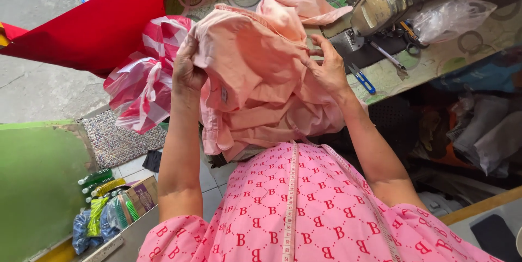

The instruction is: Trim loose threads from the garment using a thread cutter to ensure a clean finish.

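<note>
Clearly both hands are busy with one pink garment (255, 71), held up in front of the chest, above the lap and just short of the surface (391, 79). The left hand (187, 69) is closed on a bunched fold at the cloth's left edge; the right hand (326, 66) pinches the right side with fingers curled, thumb tucked into the fabric. The rest of the garment hangs in loose folds between and below the two hands.

To handle it well, I judge the grip should stay near a seam on each side, so the cloth spreads flat rather than twisting, and the trailing folds should be kept off the sewing machine (380, 6) just beyond the right hand.

By count: one pink garment, one sewing machine, one blue-handled pair of snips (363, 81) on the surface right of the right hand, one tape measure (291, 196) draped round the neck, one red-and-white striped plastic bag (147, 85) left of the left hand, one red cloth (103, 20) beyond it.
</note>
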